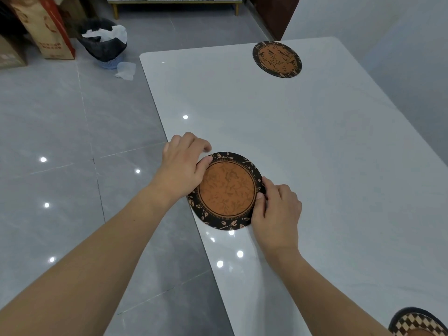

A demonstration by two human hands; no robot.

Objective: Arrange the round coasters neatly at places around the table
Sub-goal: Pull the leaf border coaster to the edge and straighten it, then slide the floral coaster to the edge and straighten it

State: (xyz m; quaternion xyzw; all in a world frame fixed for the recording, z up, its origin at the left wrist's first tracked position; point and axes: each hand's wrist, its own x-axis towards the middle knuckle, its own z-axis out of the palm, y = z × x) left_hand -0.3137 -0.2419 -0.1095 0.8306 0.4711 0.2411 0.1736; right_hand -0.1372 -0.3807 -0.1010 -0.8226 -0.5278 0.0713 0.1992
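Note:
A round coaster with an orange centre and a black leaf-pattern border lies at the left edge of the white table, its left part overhanging the edge. My left hand grips its upper-left rim, thumb on top. My right hand pinches its right rim. A second round coaster, orange with birds and branches, lies flat near the table's far end. A third coaster with a checkered border shows partly at the bottom right corner.
The grey tiled floor runs along the table's left side. A bin with a black bag and a scrap of paper sit on the floor at the far left, beside a brown paper bag.

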